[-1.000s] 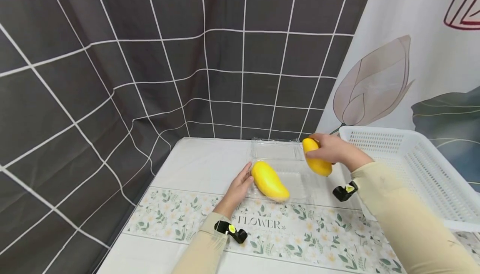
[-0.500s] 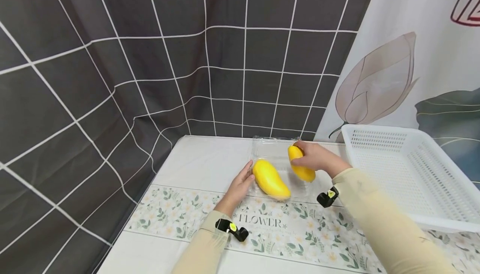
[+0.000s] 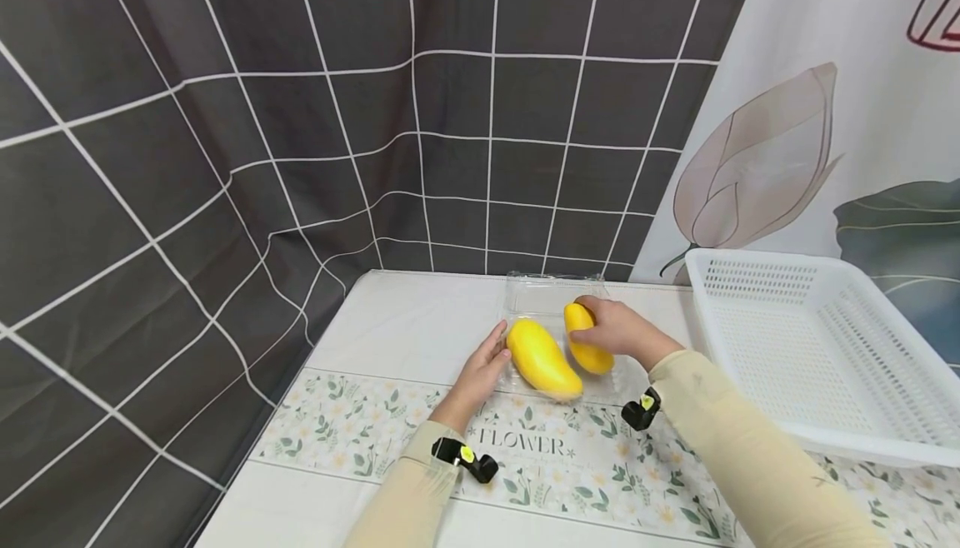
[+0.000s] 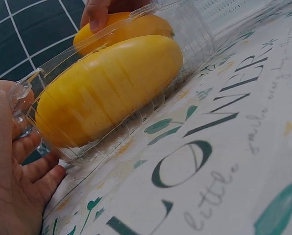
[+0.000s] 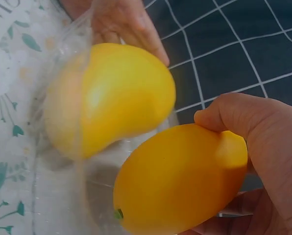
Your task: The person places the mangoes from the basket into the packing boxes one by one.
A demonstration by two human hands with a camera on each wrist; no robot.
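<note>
My right hand (image 3: 621, 330) covered part of the held mango (image 3: 592, 359); the other mango (image 3: 542, 356) hid some of the clear clamshell box (image 3: 553, 298). The white plastic basket (image 3: 810, 356) ran off the head view's right edge.

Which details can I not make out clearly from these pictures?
Head view: white basket, its right part cut off by the picture edge.
Head view: small script, too small to read.
Left wrist view: held mango, its underside hidden by the nearer mango.
Right wrist view: right hand, fingertips other than the thumb's hidden behind the held mango.
</note>
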